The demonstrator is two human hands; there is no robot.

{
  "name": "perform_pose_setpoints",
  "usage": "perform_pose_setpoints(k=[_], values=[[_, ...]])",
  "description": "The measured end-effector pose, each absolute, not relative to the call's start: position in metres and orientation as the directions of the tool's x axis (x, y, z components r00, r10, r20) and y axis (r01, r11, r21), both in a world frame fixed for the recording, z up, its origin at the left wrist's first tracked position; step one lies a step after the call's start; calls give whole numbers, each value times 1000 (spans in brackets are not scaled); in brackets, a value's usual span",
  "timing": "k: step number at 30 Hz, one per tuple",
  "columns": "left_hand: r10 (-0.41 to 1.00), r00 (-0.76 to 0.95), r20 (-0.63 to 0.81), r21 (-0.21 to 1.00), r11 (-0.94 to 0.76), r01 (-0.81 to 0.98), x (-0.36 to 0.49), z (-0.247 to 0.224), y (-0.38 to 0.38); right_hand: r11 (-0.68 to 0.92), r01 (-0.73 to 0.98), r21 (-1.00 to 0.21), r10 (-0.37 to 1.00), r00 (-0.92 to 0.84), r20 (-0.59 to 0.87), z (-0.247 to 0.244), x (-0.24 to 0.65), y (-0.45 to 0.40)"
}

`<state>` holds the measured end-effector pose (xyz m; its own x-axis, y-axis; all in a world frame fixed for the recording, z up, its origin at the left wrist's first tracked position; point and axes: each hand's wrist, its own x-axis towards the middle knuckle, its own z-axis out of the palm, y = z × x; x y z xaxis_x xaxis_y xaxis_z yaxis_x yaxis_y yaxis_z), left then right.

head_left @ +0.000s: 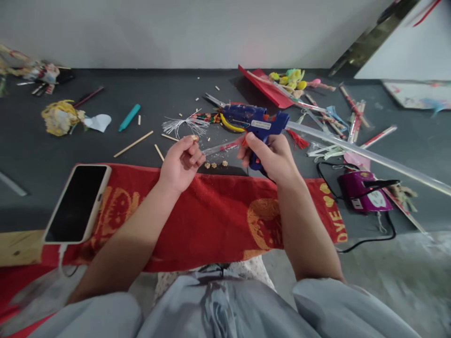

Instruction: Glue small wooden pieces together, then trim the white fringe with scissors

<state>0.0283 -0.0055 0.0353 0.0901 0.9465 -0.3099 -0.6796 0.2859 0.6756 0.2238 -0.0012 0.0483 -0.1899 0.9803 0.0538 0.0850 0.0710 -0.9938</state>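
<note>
Head view: two hands (180, 164), one held glue gun (260, 125), three lined-up beige pieces (213, 165).

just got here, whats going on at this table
A person's right hand grips a blue plastic glue gun, with a long translucent stick running from its rear. The left hand pinches a tiny pale piece, too small to identify. Three small tan flower-shaped pieces lie on the dark grey table, beyond the red patterned cloth.
</note>
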Motion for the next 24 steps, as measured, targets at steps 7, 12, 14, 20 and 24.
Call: perform_pose_setpoints(k=[7, 12, 14, 20, 24], values=[[949, 91, -301, 675, 280, -683, 27, 34, -6, -23, -4, -1000, 932, -361, -20, 51, 220, -12], [949, 53, -312, 728, 275, -628, 28, 37, -7, -68, 6, -998, 927, -368, -65, 56, 218, -14], [951, 49, -305, 739, 269, -617, 28, 37, -7, -67, 4, -998, 927, -371, -64, 56, 218, -14], [957, 36, -287, 749, 248, -614, 28, 36, -8, -54, 15, -998, 917, -394, -55, 52, 221, -13], [964, 55, -261, 741, 237, -628, 26, 34, -8, -42, 12, -999, 916, -398, -43, 51, 222, -13]])
